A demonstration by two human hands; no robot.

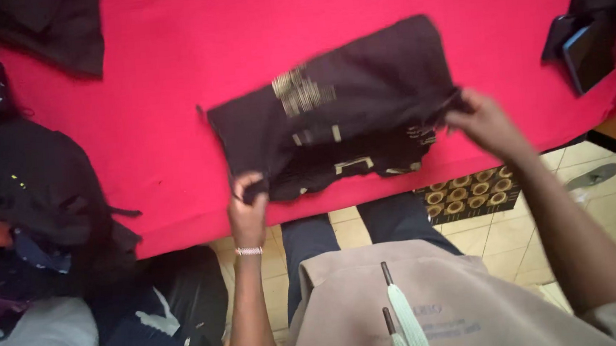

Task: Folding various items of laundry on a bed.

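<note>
The dark folded garment (332, 112) with pale printed marks lies in the centre of the frame on the red desk (151, 134), its near edge at the desk's front rim. The left hand (247, 211) pinches the lower left corner; the right hand (486, 124) grips the right edge (both closed on cloth). Folding it well likely calls for equal tension and aligned edges. A dark clothes pile (31, 187) sits at left, a phone (586, 56) upper right.
</note>
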